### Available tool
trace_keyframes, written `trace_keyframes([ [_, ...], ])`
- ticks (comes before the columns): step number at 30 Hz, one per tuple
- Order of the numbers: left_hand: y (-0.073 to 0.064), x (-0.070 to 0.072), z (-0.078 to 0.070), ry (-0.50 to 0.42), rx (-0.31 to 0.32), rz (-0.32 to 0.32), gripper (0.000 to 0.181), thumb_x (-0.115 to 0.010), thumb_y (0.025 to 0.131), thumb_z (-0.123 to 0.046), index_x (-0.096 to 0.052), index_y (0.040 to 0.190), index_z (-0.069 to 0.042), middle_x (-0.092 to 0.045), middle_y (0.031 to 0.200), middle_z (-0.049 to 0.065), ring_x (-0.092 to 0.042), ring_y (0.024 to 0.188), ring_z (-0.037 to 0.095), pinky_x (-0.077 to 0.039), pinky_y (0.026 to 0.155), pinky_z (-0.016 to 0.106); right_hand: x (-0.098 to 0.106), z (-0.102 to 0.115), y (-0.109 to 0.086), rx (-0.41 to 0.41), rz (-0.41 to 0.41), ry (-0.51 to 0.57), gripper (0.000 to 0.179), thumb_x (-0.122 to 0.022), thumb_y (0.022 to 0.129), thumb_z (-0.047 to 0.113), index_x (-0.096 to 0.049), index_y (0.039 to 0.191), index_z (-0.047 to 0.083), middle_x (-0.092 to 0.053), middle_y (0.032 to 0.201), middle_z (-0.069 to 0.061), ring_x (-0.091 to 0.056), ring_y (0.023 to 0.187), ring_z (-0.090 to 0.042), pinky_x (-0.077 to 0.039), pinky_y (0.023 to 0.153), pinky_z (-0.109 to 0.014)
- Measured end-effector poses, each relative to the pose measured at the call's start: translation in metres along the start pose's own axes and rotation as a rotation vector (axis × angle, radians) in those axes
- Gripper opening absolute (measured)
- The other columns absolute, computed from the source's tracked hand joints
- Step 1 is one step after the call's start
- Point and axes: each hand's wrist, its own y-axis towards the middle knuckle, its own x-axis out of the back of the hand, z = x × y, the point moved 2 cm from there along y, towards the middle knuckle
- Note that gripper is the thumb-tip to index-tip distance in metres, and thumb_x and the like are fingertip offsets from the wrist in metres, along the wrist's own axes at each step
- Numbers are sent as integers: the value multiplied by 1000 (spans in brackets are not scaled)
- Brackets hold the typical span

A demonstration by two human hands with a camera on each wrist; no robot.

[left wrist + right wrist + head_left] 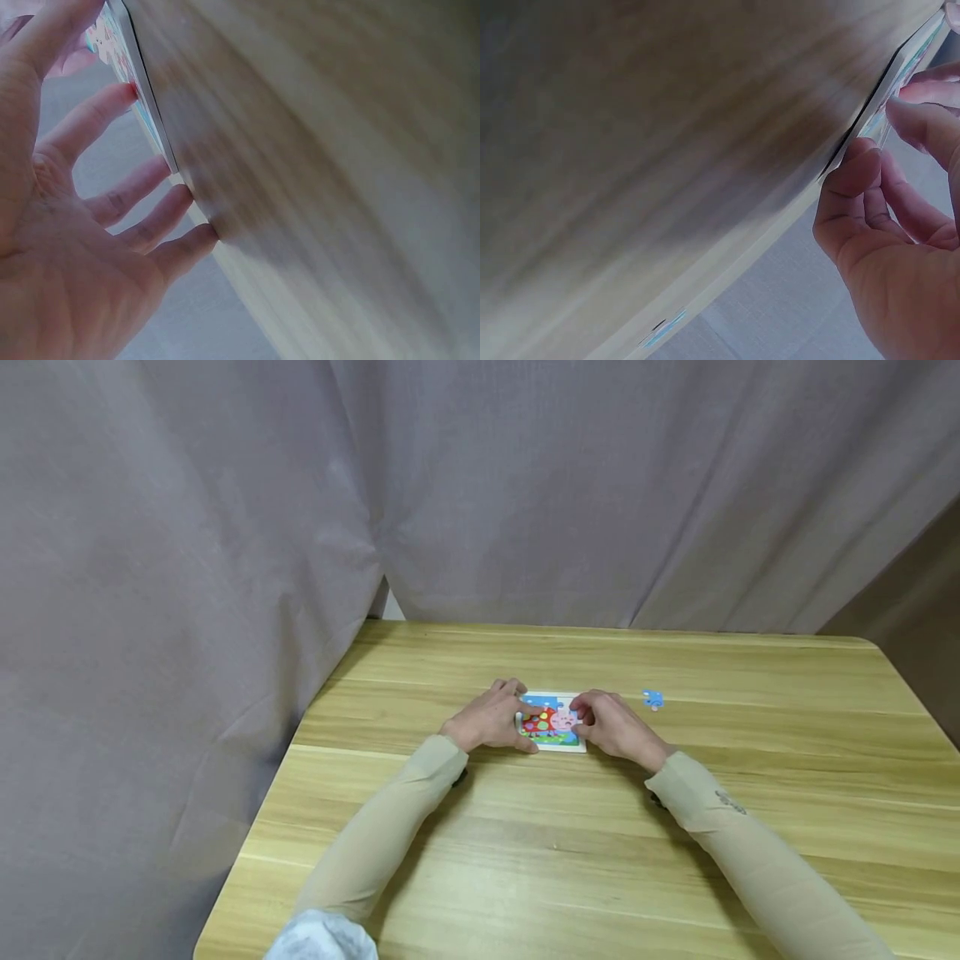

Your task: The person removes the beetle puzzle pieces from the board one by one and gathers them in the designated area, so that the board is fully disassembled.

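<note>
A small jigsaw puzzle (550,740) in a white-edged tray lies on the table, showing a pink pig figure in red on blue and green. My left hand (491,717) spreads over its left side; the thumb and index finger touch the puzzle, and in the left wrist view the other fingertips of the left hand (97,217) rest at the tray's edge and on the table. At the puzzle's right side, my right hand (617,727) has curled fingers and pinches a puzzle piece between thumb and index finger. That piece is mostly hidden by the fingers.
A loose blue puzzle piece (653,698) lies on the wooden table (540,843) to the right of the tray. Grey curtains (525,493) hang behind the table and along its left side.
</note>
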Motion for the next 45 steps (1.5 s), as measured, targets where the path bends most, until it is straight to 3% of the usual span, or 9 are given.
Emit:
trace_keyframes([
  [16, 4, 1, -4, -15, -3, 3, 79, -88, 89, -55, -59, 158, -32, -43, 170, 9, -45, 151, 29, -49, 125, 44, 6, -12, -14, -29, -25, 11, 30, -77, 98, 4, -70, 124, -9, -71, 107, -18, -66, 93, -24, -56, 81, -35],
  [23, 1, -1, -4, -49, 2, -11, 78, -90, 88, -52, -61, 157, -30, -46, 168, 8, -44, 153, 30, -49, 126, 45, 14, -21, -26, -26, -41, 29, 28, -75, 99, 3, -70, 123, -10, -72, 108, -19, -67, 94, -24, -56, 79, -29],
  [27, 1, -1, -1, -75, 15, -13, 84, -92, 86, -51, -59, 159, -25, -46, 168, 8, -43, 156, 30, -49, 127, 47, 21, -27, -33, -41, -37, 59, 28, -74, 99, 2, -69, 123, -11, -71, 108, -21, -66, 94, -25, -54, 77, -24],
  [34, 2, -1, 3, -65, 25, -14, 101, -92, 84, -54, -49, 161, -5, -44, 169, 7, -42, 156, 28, -44, 131, 40, 31, -40, -45, -50, -42, 64, 28, -73, 100, 1, -68, 123, -12, -69, 103, -18, -63, 91, -22, -50, 74, -20],
  [45, 4, -2, 2, -73, 39, -7, 103, -92, 84, -55, -49, 161, -3, -44, 170, 6, -42, 157, 27, -45, 131, 40, 48, -65, -62, -68, -44, -4, 28, -74, 102, 5, -67, 124, -11, -66, 101, -16, -59, 91, -21, -47, 73, -24],
])
